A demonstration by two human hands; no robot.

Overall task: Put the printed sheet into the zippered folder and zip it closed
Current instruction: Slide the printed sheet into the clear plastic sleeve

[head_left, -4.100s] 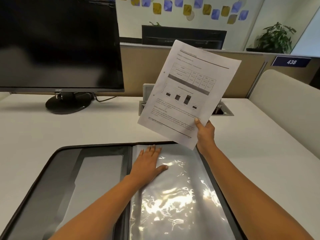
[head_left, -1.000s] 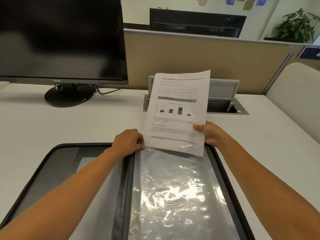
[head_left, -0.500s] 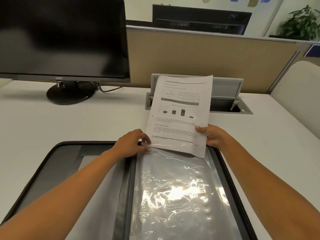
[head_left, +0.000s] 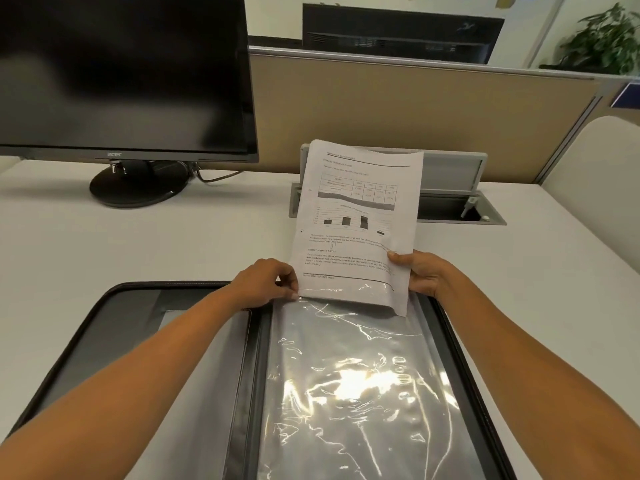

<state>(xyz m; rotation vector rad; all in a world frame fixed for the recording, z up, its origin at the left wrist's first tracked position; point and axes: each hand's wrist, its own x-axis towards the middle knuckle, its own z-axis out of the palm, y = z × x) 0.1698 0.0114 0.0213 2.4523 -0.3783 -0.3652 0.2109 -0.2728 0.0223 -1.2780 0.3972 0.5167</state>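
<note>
Head view: your right hand (head_left: 420, 273) pinches the single printed sheet (head_left: 360, 220), whose lower edge sits in the mouth of the clear sleeve (head_left: 346, 375) in the one open zippered folder (head_left: 104, 323). Your left hand (head_left: 265, 284) pinches the sleeve's top corner. The near monitor (head_left: 121, 74) reads "acer"; the second monitor (head_left: 398, 36) stands behind.

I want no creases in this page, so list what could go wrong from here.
1. The printed sheet has its lower right corner seemingly outside the clear sleeve; pushing on could fold it.
2. The left hand pinches only the sleeve's left corner, so the film may sag shut and snag the paper.
3. The right hand holds one edge alone; the sheet bows and might buckle.
</note>
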